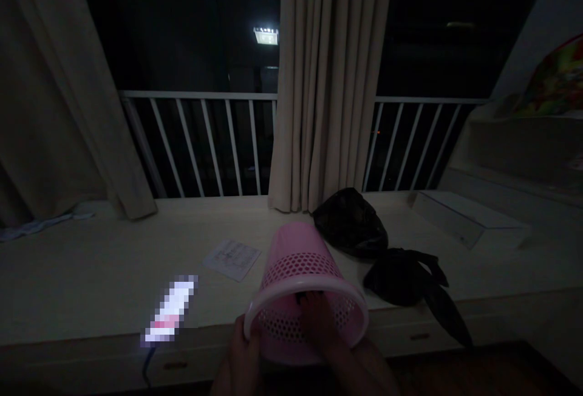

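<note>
A pink perforated plastic basket point(298, 265) is tipped toward me at the front edge of a pale window ledge point(91, 274). My left hand point(241, 353) grips its rim from the lower left. My right hand point(319, 323) reaches inside the basket mouth, fingers curled near something dark at the bottom; the dim light hides what it touches. Two black plastic bags point(350, 223) lie on the ledge just right of the basket, the nearer one point(405, 277) trailing over the edge.
A printed paper slip point(232, 258) lies left of the basket, with a blurred lit object point(170, 311) nearer the ledge front. A beige curtain point(328, 80) hangs behind, over a white window railing point(200, 141). A flat white box point(464, 220) lies at the right.
</note>
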`<action>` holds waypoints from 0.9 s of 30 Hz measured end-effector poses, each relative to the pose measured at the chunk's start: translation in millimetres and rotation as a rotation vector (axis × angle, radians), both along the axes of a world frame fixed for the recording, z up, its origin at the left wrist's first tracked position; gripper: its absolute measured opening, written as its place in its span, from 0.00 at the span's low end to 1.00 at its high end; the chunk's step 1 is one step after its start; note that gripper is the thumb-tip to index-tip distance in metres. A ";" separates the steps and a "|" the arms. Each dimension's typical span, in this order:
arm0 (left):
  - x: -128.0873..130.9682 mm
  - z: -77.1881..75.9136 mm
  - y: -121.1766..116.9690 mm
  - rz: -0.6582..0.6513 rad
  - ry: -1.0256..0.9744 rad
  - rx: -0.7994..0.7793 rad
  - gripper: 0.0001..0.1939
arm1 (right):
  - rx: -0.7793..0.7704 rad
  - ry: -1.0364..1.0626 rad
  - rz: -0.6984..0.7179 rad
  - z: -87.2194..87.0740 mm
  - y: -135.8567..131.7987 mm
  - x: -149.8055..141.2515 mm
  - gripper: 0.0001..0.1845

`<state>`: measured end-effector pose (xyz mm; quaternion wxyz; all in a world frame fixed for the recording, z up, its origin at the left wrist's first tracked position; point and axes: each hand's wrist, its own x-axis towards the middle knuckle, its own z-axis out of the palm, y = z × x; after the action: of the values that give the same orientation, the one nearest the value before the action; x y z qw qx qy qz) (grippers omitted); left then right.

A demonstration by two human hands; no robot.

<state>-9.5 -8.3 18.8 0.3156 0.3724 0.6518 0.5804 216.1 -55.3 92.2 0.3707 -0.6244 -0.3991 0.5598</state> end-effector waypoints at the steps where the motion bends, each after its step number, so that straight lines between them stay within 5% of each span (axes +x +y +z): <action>1: -0.1 -0.2 0.9 -0.001 0.010 0.002 0.22 | 0.013 0.017 0.010 4.6 -0.7 -1.2 0.40; 5: 0.2 1.8 2.5 -0.005 0.014 -0.008 0.18 | 0.059 0.059 0.026 10.0 -2.1 -2.5 0.40; 14: 3.5 0.6 3.4 -0.015 0.020 0.004 0.20 | -0.034 0.024 0.042 -19.4 1.3 5.9 0.39; 21: 4.5 -15.9 1.2 0.015 -0.040 0.057 0.32 | 0.027 -0.134 0.018 3.7 1.1 1.3 0.38; 27: 4.6 -21.3 -4.3 0.004 -0.080 0.076 0.33 | 0.024 -0.064 0.043 14.1 -2.9 -3.5 0.39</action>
<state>-4.9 -12.6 -2.5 0.3260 0.3593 0.6170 0.6197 212.6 -58.2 106.3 0.3532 -0.6288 -0.4306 0.5426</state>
